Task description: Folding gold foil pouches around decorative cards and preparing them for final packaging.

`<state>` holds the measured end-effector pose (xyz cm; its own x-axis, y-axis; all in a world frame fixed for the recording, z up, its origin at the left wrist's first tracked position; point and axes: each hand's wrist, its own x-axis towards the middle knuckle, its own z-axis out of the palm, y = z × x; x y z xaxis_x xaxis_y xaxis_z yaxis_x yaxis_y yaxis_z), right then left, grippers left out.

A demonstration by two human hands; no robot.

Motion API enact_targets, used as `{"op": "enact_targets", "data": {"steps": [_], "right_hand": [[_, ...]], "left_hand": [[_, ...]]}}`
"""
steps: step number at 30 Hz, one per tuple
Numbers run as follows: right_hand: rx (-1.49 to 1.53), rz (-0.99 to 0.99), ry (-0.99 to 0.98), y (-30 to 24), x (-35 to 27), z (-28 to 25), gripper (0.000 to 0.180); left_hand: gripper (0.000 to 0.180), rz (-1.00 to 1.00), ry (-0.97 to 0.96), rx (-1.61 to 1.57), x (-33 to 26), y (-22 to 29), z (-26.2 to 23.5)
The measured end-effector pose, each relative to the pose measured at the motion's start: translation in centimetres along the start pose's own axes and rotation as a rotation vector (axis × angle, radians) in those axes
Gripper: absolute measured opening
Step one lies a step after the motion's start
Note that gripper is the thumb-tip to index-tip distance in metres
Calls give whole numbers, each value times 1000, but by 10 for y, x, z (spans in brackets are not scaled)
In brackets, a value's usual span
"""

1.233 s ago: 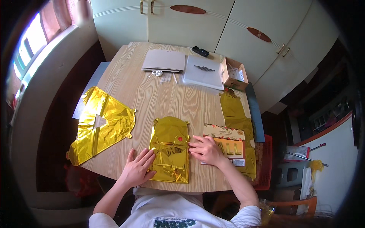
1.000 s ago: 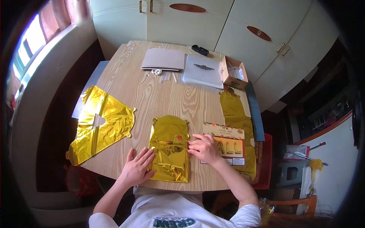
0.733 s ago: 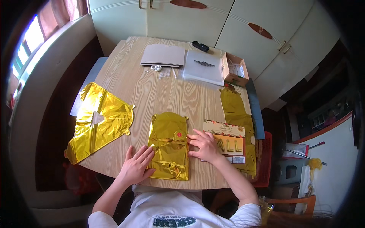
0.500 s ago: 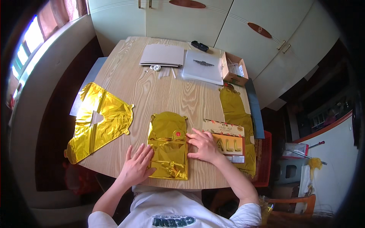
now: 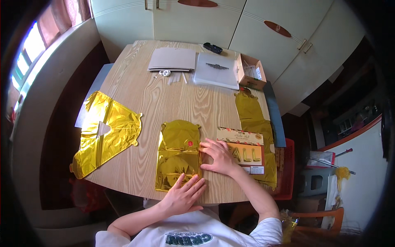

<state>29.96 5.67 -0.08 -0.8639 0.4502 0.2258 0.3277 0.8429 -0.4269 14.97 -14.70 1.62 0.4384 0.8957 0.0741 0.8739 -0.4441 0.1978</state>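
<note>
Folded gold foil balloon (image 5: 176,162) by the table's (image 5: 127,173) near edge

The left hand (image 5: 184,197) slants over its lower right corner, fingers straight, unclenched. The right hand (image 5: 219,157) arches at its right side; whether it pinches, I cannot tell. Farther, an open cardboard box (image 5: 254,83) holds pale items (image 5: 250,69).

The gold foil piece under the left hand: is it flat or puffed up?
Flat. The gold foil piece lies thin on the table, creased across its middle, with the left hand over its lower part.
</note>
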Motion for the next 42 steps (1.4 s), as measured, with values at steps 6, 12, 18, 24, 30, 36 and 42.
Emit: {"op": "enact_targets", "data": {"steps": [6,12,18,24,30,36,42], "right_hand": [[-75,-323,81,3,-27,-12,26],[-35,-419,-82,-12,-37,-23,29],[-39,-428,-97,-8,-32,-21,29],[-36,-407,-98,1,-20,-19,30],[-56,-377,-134,12,-5,-21,30],[-11,-337,-223,24,9,-22,29],[48,-345,-249,28,15,-21,28]], "left_hand": [[77,2,-64,34,0,0,-3],[79,-4,-84,49,1,0,-4],[80,2,-104,54,2,0,-3],[80,11,-76,49,1,-2,1],[80,5,-99,-8,3,-2,-4],[80,11,-100,-22,3,-4,-3],[80,10,-109,-34,4,-5,-5]]}}
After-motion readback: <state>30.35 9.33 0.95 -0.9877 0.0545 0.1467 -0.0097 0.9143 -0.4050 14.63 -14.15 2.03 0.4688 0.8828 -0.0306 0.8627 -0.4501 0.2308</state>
